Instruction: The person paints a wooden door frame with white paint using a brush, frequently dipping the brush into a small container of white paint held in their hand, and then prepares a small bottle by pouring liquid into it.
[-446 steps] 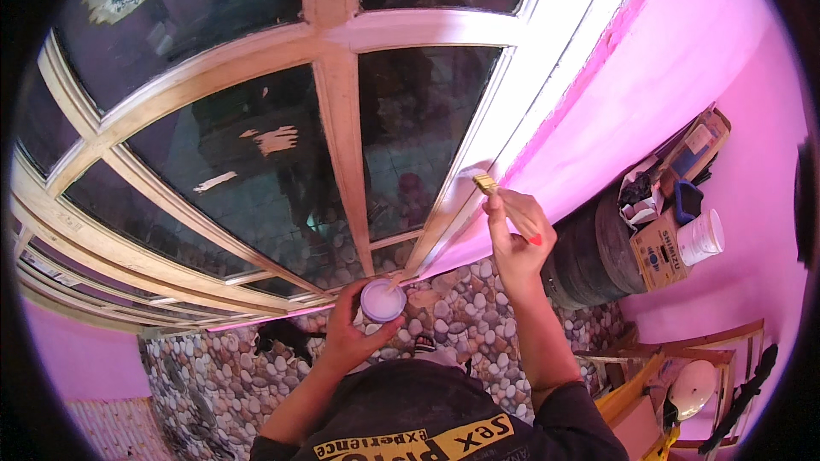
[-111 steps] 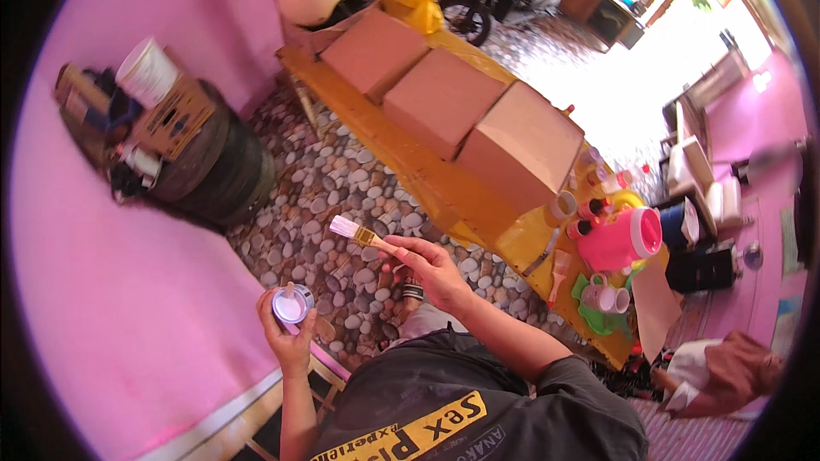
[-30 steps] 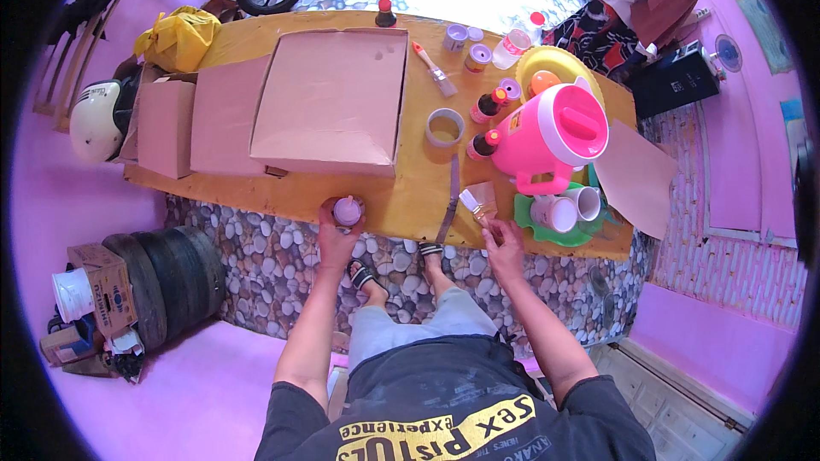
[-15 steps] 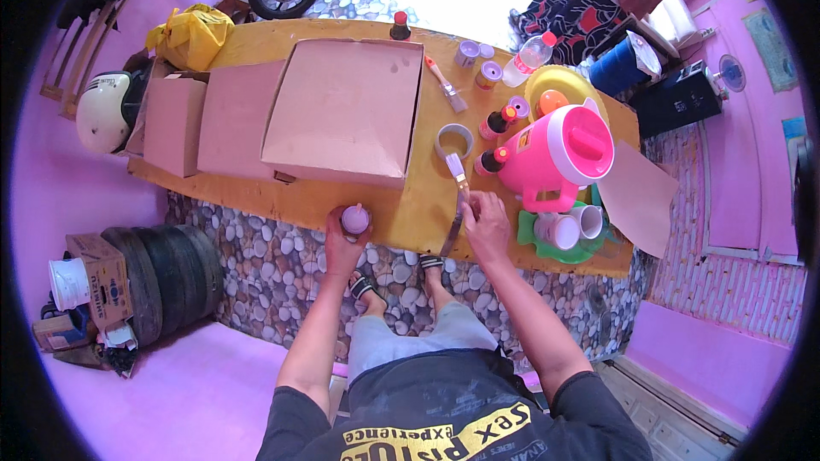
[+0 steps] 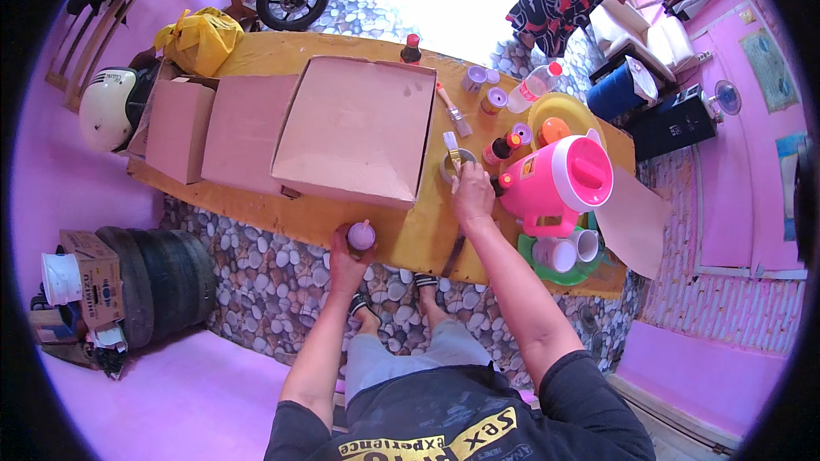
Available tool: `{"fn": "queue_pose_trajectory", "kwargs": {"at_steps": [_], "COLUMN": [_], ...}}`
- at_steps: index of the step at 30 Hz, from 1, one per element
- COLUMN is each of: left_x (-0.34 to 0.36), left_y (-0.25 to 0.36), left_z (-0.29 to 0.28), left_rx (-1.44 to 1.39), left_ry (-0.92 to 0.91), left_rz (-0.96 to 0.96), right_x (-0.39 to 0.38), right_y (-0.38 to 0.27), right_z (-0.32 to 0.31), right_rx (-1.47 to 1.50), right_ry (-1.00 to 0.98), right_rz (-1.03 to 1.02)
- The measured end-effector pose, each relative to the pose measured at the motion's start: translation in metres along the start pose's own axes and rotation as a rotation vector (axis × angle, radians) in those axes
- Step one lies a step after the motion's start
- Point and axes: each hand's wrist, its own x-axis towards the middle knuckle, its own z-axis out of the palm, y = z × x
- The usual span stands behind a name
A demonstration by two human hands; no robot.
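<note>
My left hand (image 5: 346, 266) is wrapped round a small can (image 5: 361, 237) with lilac paint at its top, held by the table's near edge. My right hand (image 5: 473, 195) grips a paintbrush (image 5: 453, 147), its pale bristles pointing away from me over a roll of tape (image 5: 445, 169) that lies flat. Just right of that hand stand two dark bottles with red caps (image 5: 495, 150), one partly covered by the hand. Further off lies a second paintbrush (image 5: 453, 111) with an orange handle.
A large cardboard box (image 5: 354, 132) fills the table's middle left. To the right stand a pink jug (image 5: 538, 183), a green tray (image 5: 528, 248) with cups, a yellow plate (image 5: 589, 115) and a clear bottle (image 5: 531, 90). Another person (image 5: 559, 4) is beyond the table.
My right hand has moved away from me with the paintbrush, from near the table edge to the tape roll. My left hand still holds the can. The other person has shifted and straightened up.
</note>
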Motion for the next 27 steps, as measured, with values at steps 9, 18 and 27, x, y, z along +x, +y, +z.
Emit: {"fn": "queue_pose_trajectory", "kwargs": {"at_steps": [9, 18, 27], "left_x": [0.003, 0.003, 0.004], "left_y": [0.012, 0.003, 0.004], "left_z": [-0.004, -0.003, -0.002], "left_rx": [0.1, 0.102, 0.113], "left_ry": [-0.018, -0.001, 0.012], "left_rz": [0.051, 0.094, 0.099], "right_x": [0.003, 0.005, 0.004], "right_y": [0.003, 0.004, 0.009], "right_z": [0.006, 0.005, 0.004], "right_rx": [-0.028, 0.016, 0.06], "right_ry": [-0.033, -0.089, -0.094], "right_rz": [0.059, 0.109, 0.085]}}
